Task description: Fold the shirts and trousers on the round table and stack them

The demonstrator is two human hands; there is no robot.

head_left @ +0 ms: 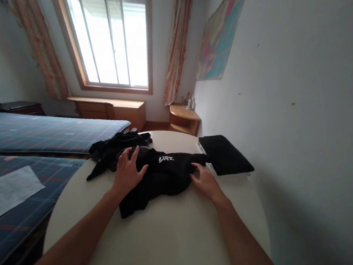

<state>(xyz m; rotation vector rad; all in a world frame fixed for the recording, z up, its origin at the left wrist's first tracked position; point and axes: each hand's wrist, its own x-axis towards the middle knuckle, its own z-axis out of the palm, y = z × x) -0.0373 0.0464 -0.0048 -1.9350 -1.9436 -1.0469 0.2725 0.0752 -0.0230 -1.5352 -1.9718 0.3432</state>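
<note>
A black T-shirt (169,175) with white lettering lies rumpled on the round cream table (166,240). At its left part, my left hand (128,171) has its fingers spread, with the thumb pointing toward the lettering. My right hand (204,180) is at the shirt's right edge. Its thumb and forefinger are apart, with the tips touching the cloth. Behind my left hand lies another crumpled dark garment (109,149), partly covered by that hand. A neatly folded black garment (226,156) rests on something white and flat, right of my right hand.
A bed with a blue plaid mattress (54,133) stands left of the table, with a sheet of paper (5,195) on it. The white wall (311,162) runs close along the right. A wooden desk (125,111) and a corner shelf (184,113) stand beyond, near the window.
</note>
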